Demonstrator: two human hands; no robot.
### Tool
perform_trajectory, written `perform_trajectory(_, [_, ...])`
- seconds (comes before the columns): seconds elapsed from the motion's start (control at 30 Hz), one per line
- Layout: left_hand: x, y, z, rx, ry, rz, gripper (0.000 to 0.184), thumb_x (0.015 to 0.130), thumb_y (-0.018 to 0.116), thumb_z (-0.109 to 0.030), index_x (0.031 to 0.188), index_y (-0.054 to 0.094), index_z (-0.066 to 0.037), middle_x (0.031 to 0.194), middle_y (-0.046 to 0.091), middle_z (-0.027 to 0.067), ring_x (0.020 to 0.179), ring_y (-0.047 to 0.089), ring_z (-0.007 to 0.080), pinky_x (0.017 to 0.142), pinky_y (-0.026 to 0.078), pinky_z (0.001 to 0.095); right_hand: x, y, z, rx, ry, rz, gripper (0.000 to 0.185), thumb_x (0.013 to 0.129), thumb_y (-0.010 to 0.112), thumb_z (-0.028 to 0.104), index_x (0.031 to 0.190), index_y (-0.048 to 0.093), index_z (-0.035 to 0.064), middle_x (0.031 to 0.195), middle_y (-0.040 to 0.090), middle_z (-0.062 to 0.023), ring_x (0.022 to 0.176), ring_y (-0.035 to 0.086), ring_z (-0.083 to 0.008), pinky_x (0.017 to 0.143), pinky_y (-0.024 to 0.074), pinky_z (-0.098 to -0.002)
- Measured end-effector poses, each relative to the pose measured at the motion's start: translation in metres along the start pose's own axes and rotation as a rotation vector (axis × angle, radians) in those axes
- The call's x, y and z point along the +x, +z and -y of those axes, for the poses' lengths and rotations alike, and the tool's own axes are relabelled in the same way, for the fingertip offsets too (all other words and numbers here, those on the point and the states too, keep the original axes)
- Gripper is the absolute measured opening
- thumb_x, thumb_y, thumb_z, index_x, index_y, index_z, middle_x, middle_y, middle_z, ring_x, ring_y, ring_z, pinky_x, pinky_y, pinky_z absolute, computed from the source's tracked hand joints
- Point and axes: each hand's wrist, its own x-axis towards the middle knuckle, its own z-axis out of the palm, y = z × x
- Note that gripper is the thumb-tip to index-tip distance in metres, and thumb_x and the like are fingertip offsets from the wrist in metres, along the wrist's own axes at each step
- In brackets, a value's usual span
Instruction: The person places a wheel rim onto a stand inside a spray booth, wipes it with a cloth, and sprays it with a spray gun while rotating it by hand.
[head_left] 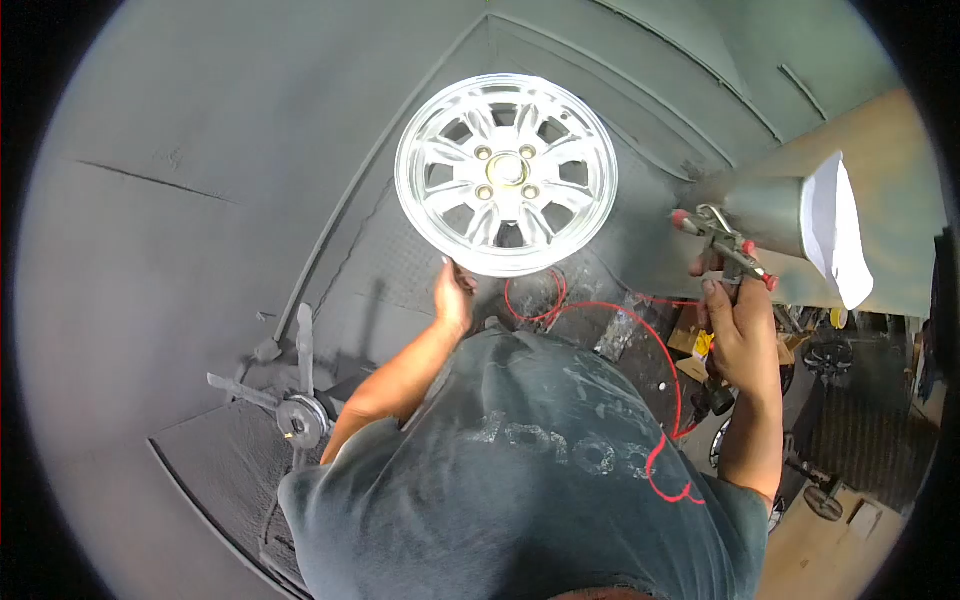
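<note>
My right hand (742,325) has its fingers wrapped around a metal spray gun (735,250) at the right of the frame, while my left hand (455,298) is at the low edge of the wheel (508,170) in the upper middle, and I can't tell if those fingers pinch it. I think the wheel could wobble if they slip, or get smudged if they rub it. It is round, shiny and full of holes, and the red hose (664,350) looks thin and bendy.
</note>
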Motion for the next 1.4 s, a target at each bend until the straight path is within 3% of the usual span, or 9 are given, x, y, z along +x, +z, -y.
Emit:
perform_trajectory(0.07, [-0.020,0.008,0.023,-0.124,-0.068,0.089,0.044,0.103,0.040,-0.049,0.099,0.055,-0.007,0.089,0.059,0.0056,0.068,0.054,0.0153,0.062,0.041,0.0318,0.003,0.001,0.002,-0.097,-0.084,0.056,0.016,0.096,0.052,0.006,0.108,0.059,-0.0022,0.082,0.059,-0.0091,0.063,0.051,-0.0157,0.061,0.0434,-0.0312])
perform_trajectory(0.13, [-0.031,0.022,0.027,-0.053,-0.118,0.176,0.043,0.104,0.040,-0.045,0.105,0.056,-0.004,0.091,0.060,0.0064,0.068,0.054,0.0150,0.063,0.041,0.0310,0.008,0.009,0.022,-0.015,0.014,0.113,0.016,0.094,0.055,0.010,0.097,0.061,-0.0049,0.075,0.059,-0.0193,0.063,0.054,-0.0357,0.064,0.0446,-0.0416])
perform_trajectory(0.3, [-0.020,0.017,0.039,0.045,-0.033,0.236,0.042,0.105,0.040,-0.038,0.104,0.060,-0.002,0.086,0.063,0.0061,0.068,0.053,0.0139,0.064,0.041,0.0291,0.028,0.016,0.008,-0.219,-0.163,0.154,0.032,0.094,0.059,0.014,0.073,0.054,-0.0098,0.071,0.053,-0.0292,0.071,0.050,-0.0488,0.065,0.0414,-0.0492])
perform_trajectory(0.5, [-0.010,0.004,0.040,0.016,-0.017,0.234,0.032,0.104,0.041,-0.029,0.102,0.057,-0.002,0.095,0.065,0.0115,0.072,0.053,0.0153,0.068,0.042,0.0307,0.041,0.007,0.000,-0.360,-0.165,0.014,0.025,0.095,0.057,0.012,0.084,0.053,-0.0104,0.086,0.056,-0.0318,0.081,0.054,-0.0486,0.070,0.0422,-0.0491])
perform_trajectory(0.77, [0.009,-0.006,0.022,0.067,0.139,0.104,0.033,0.100,0.053,-0.031,0.083,0.060,-0.003,0.074,0.061,0.0075,0.069,0.052,0.0159,0.066,0.040,0.0298,0.053,0.001,0.005,-0.302,-0.087,-0.041,0.028,0.095,0.052,0.006,0.120,0.045,-0.0059,0.091,0.060,-0.0296,0.086,0.058,-0.0476,0.075,0.0461,-0.0485])
perform_trajectory(1.07, [0.047,0.011,-0.020,-0.029,0.211,-0.142,0.029,0.100,0.049,-0.035,0.089,0.059,-0.010,0.073,0.055,-0.0012,0.062,0.045,0.0116,0.057,0.036,0.0279,0.043,-0.001,-0.008,-0.268,-0.137,0.137,0.027,0.095,0.056,0.012,0.078,0.053,-0.0085,0.080,0.057,-0.0295,0.076,0.054,-0.0479,0.069,0.0422,-0.0507])
perform_trajectory(1.23, [0.007,0.028,-0.002,-0.133,0.098,-0.145,0.041,0.104,0.041,-0.046,0.095,0.056,-0.009,0.072,0.052,0.0007,0.058,0.042,0.0120,0.054,0.034,0.0282,0.049,0.006,-0.010,-0.122,-0.216,0.122,0.025,0.095,0.055,0.012,0.082,0.053,-0.0091,0.076,0.054,-0.0291,0.074,0.053,-0.0472,0.066,0.0413,-0.0502])
perform_trajectory(1.3, [-0.007,0.023,0.025,-0.073,-0.025,0.000,0.047,0.103,0.035,-0.049,0.111,0.054,-0.007,0.100,0.064,0.0124,0.073,0.054,0.0182,0.064,0.044,0.0303,0.056,0.007,-0.017,-0.209,-0.195,0.109,0.023,0.095,0.055,0.011,0.087,0.053,-0.0096,0.077,0.055,-0.0290,0.075,0.053,-0.0472,0.067,0.0418,-0.0503])
perform_trajectory(1.4, [-0.030,0.034,0.033,-0.056,-0.201,0.203,0.047,0.105,0.036,-0.047,0.105,0.054,-0.004,0.097,0.067,0.0131,0.062,0.052,0.0159,0.059,0.045,0.0306,0.064,0.008,-0.026,-0.290,-0.243,0.069,0.022,0.095,0.053,0.010,0.105,0.051,-0.0094,0.079,0.056,-0.0297,0.077,0.054,-0.0484,0.068,0.0425,-0.0517])
